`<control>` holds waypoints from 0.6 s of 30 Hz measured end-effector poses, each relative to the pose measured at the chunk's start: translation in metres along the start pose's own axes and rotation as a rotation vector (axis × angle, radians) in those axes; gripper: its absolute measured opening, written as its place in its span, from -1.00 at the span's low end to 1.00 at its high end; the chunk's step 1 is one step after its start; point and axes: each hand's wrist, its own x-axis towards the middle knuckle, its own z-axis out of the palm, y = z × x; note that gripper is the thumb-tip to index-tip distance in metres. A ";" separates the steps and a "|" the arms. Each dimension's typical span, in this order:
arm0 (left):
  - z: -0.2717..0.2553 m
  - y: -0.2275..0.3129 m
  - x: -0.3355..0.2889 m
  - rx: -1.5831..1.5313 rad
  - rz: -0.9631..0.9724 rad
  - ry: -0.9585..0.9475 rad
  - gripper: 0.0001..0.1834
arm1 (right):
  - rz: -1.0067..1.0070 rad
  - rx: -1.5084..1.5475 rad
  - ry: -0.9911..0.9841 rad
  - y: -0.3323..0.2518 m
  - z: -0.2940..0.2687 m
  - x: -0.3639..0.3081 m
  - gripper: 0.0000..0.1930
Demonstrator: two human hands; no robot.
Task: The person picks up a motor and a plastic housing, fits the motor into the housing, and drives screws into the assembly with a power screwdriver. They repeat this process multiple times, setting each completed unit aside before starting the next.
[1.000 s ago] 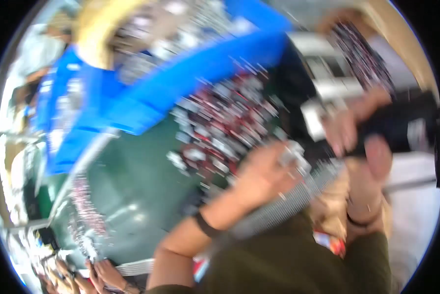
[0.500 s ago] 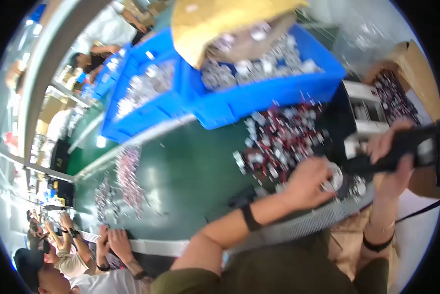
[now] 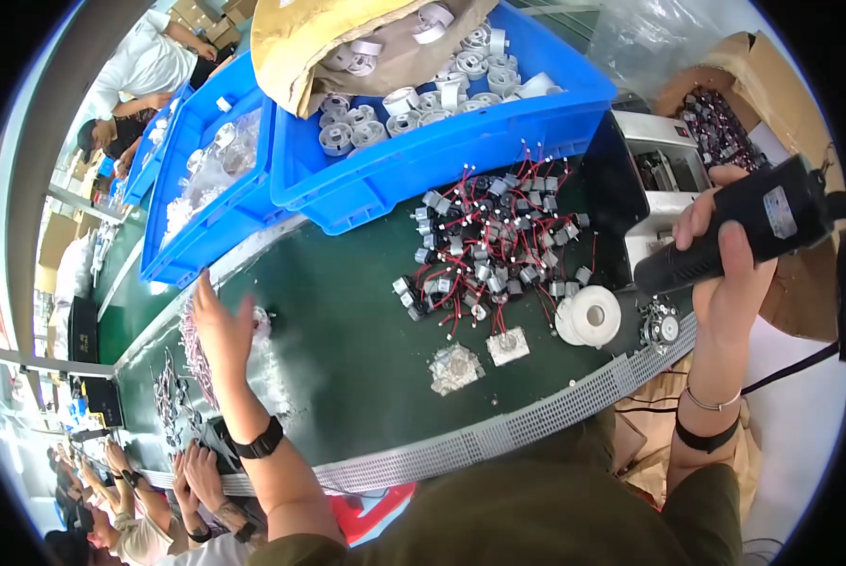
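While my left hand [image 3: 223,338] hangs out over the green workbench [image 3: 366,377], its fingers are spread and it grips nothing; nearest to it lies a heap of pink-and-white wires [image 3: 192,349], though I cannot tell whether I touch them. Next along, the large blue bin [image 3: 442,156] of white round housings [image 3: 402,123] stands at the far side, probably so the near surface stays usable. In front of it the small motors [image 3: 484,269] with red leads are heaped loose, I judge to keep them within reach of either hand. Nearer me sits a whitish block [image 3: 508,346], then a white plastic ring [image 3: 595,316] beside the motors and a silver geared part [image 3: 660,325] close to the edge.

At the right, my right hand [image 3: 732,283] is wrapped round a black power tool [image 3: 751,212], likely an electric screwdriver — thumb on the near side, fingers across the barrel, a grip that I think steadies so thick a body. Its long axis slants across my view: the nose points left and slightly toward me, the labelled rear end right.
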 end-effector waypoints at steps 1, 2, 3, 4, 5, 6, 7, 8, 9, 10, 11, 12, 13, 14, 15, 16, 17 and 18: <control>-0.022 0.043 0.021 -0.147 0.024 0.047 -0.37 | -0.001 -0.022 -0.005 0.003 0.002 0.000 -0.47; -0.037 0.079 0.042 -0.185 0.147 0.004 -0.45 | 0.008 -0.005 -0.002 0.005 0.002 0.001 -0.46; -0.045 0.115 0.064 -0.226 0.272 -0.040 -0.53 | 0.009 -0.012 -0.003 0.004 0.001 0.003 -0.46; -0.038 0.153 0.089 -0.301 0.371 0.014 -0.61 | 0.008 -0.003 -0.001 0.006 -0.001 0.005 -0.46; -0.019 0.182 0.121 -0.362 0.457 -0.009 -0.61 | 0.011 0.007 0.000 0.009 -0.001 0.006 -0.46; 0.006 0.205 0.155 -0.391 0.587 -0.065 -0.62 | 0.026 0.001 -0.005 0.012 0.002 0.009 -0.46; 0.037 0.222 0.190 -0.260 0.726 -0.170 -0.61 | 0.010 -0.026 -0.008 0.013 0.006 0.013 -0.46; 0.064 0.232 0.216 -0.117 0.805 -0.314 -0.56 | 0.000 -0.042 -0.021 0.015 0.010 0.017 -0.45; 0.095 0.241 0.239 -0.028 0.895 -0.361 -0.47 | 0.031 -0.057 -0.026 0.014 0.011 0.019 -0.45; 0.142 0.245 0.273 0.014 0.889 -0.414 -0.43 | 0.011 -0.057 0.020 0.011 0.017 0.022 -0.49; 0.185 0.238 0.299 0.072 0.877 -0.456 -0.40 | -0.023 -0.043 0.063 0.012 0.022 0.026 -0.53; 0.219 0.232 0.303 0.069 0.876 -0.465 -0.40 | -0.023 -0.017 0.023 0.018 0.016 0.028 -0.56; 0.244 0.220 0.303 0.107 0.989 -0.313 -0.40 | -0.018 -0.014 0.019 0.021 0.012 0.029 -0.56; 0.253 0.211 0.303 0.149 1.096 -0.162 -0.40 | 0.001 -0.074 0.014 0.022 0.009 0.029 -0.55; 0.252 0.200 0.312 0.164 1.083 -0.173 -0.40 | 0.017 -0.123 0.002 0.023 0.011 0.030 -0.55; 0.250 0.189 0.317 0.073 0.890 -0.363 -0.43 | 0.025 -0.294 0.129 0.025 0.016 0.031 -0.65; 0.241 0.170 0.321 -0.006 0.677 -0.540 -0.46 | 0.039 -0.271 0.108 0.028 0.033 0.033 -0.65; 0.225 0.203 0.288 -0.045 0.693 -0.611 -0.46 | -0.259 -0.461 0.373 0.061 0.032 0.035 -0.68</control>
